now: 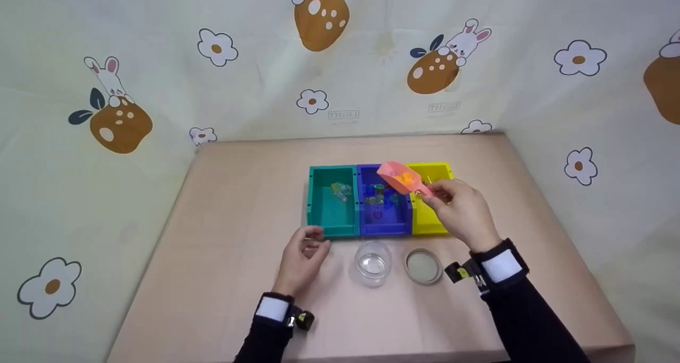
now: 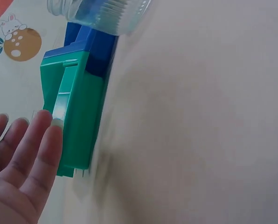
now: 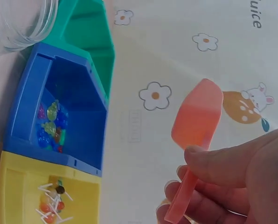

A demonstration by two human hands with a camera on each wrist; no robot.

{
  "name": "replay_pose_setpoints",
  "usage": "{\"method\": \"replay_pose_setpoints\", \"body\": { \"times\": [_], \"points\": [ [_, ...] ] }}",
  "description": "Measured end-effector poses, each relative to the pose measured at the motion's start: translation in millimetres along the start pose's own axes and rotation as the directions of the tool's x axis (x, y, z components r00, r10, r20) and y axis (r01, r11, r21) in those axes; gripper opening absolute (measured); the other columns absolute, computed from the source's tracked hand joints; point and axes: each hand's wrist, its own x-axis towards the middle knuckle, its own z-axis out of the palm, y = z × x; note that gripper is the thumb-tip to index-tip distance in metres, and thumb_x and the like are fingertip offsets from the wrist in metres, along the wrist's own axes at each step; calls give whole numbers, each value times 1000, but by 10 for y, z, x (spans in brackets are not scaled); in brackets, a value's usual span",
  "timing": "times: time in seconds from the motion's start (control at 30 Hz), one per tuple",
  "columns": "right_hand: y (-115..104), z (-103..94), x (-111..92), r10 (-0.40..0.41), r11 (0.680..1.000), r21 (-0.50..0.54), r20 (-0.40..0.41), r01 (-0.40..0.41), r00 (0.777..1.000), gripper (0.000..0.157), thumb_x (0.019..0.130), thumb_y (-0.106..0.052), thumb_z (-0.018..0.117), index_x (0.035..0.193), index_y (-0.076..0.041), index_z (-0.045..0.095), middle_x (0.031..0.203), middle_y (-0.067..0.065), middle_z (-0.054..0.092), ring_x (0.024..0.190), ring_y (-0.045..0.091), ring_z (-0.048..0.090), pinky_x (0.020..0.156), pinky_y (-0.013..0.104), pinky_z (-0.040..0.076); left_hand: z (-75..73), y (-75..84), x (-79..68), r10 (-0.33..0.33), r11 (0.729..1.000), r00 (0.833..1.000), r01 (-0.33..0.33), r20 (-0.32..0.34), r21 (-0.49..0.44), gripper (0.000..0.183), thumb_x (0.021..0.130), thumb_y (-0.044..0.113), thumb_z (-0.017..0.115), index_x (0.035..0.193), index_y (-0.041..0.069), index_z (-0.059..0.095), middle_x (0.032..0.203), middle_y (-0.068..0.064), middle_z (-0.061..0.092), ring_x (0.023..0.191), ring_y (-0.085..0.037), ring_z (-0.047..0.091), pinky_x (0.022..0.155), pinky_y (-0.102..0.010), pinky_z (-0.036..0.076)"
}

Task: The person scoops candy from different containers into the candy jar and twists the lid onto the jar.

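My right hand [image 1: 467, 214] pinches the handle of a pink scoop [image 3: 197, 116], holding it above the blue and yellow bins. Small orange pieces [image 1: 406, 178] lie in the scoop's bowl; their kind is too small to tell. My left hand [image 1: 302, 259] is by the front left corner of the green bin [image 1: 332, 214], its fingers loosely bent with nothing between them. Whether it touches the bin I cannot tell. A clear jar [image 1: 373, 264] stands in front of the bins, between my hands. Beside it on the right lies a round lid [image 1: 423, 266].
The blue bin [image 3: 24, 114] holds colourful translucent pieces [image 3: 50, 126]. In the yellow bin [image 3: 13, 191] are small lollipop-like pieces with white sticks [image 3: 52, 205]. A few pale clear pieces [image 1: 341, 191] lie in the green bin. Behind the table [image 1: 223, 219] hangs a patterned cloth [image 1: 255, 97].
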Motion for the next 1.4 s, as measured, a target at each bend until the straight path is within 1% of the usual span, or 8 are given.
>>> {"method": "replay_pose_setpoints", "body": {
  "times": [0.13, 0.3, 0.5, 0.6, 0.77, 0.9, 1.13, 1.4],
  "points": [
    [35, -104, -103, -12, 1000, -10, -25, 11, 1000, 29, 105, -21, 76, 127, -1, 77, 112, 18, 74, 101, 35, 66, 92, 48, 57, 83, -10, -81, 8, 999, 994, -3, 110, -41, 51, 101, 24, 79, 144, 2, 62, 140, -22, 68, 123, -33, 73, 105, -41, 62],
    [61, -192, -217, -21, 1000, -5, -43, 21, 999, 29, 105, -21, 77, 126, -1, 78, 111, 17, 73, 99, 34, 64, 90, 46, 54, 207, -7, -143, -7, 997, 975, 24, 222, -72, 73, 94, 31, 88, 153, 3, 56, 155, -22, 59, 141, -41, 62, 118, -53, 54],
    [126, -252, -368, -14, 1000, -13, -51, 13, 999, 30, 104, -21, 78, 126, -2, 78, 114, 18, 74, 98, 32, 65, 87, 42, 56, 366, 2, -167, 4, 998, 935, 21, 353, -66, 97, 85, 30, 96, 163, 3, 45, 166, -21, 48, 155, -43, 49, 127, -55, 44],
    [167, -267, -442, -9, 1000, -16, -53, 8, 999, 31, 103, -22, 79, 126, -2, 78, 114, 18, 74, 97, 31, 65, 84, 34, 56, 443, 10, -167, 8, 998, 918, 17, 396, -59, 107, 82, 29, 99, 167, 3, 39, 171, -20, 42, 160, -42, 43, 131, -54, 39],
    [208, -270, -528, -32, 999, -25, -70, 30, 997, 27, 101, -21, 82, 121, -4, 81, 108, 13, 75, 92, 26, 65, 75, 24, 53, 536, 33, -158, 34, 999, 914, -23, 403, -31, 112, 79, 30, 100, 168, 1, 37, 172, -20, 44, 160, -39, 43, 131, -56, 38],
    [206, -267, -584, -46, 999, -30, -65, 44, 997, 24, 99, -19, 83, 118, -5, 82, 106, 10, 75, 90, 23, 64, 74, 23, 52, 573, 40, -146, 57, 998, 919, -51, 391, -25, 109, 80, 29, 100, 166, 1, 40, 169, -21, 48, 158, -40, 45, 130, -60, 38],
    [196, -246, -681, -56, 998, -34, -21, 55, 998, 24, 97, -20, 86, 116, -5, 83, 106, 8, 76, 84, 19, 62, 71, 24, 50, 604, 6, -127, 65, 997, 925, -74, 376, 9, 98, 80, 27, 99, 161, 3, 49, 161, -16, 57, 154, -37, 50, 129, -61, 39],
    [137, -163, -695, -102, 992, -69, 74, 107, 992, 23, 96, -19, 87, 114, -6, 84, 104, 5, 73, 84, 17, 58, 71, 26, 51, 605, 8, -131, 21, 999, 921, -33, 390, 24, 94, 83, 30, 97, 162, 10, 50, 161, -10, 58, 153, -31, 51, 132, -56, 37]
  ]
}}
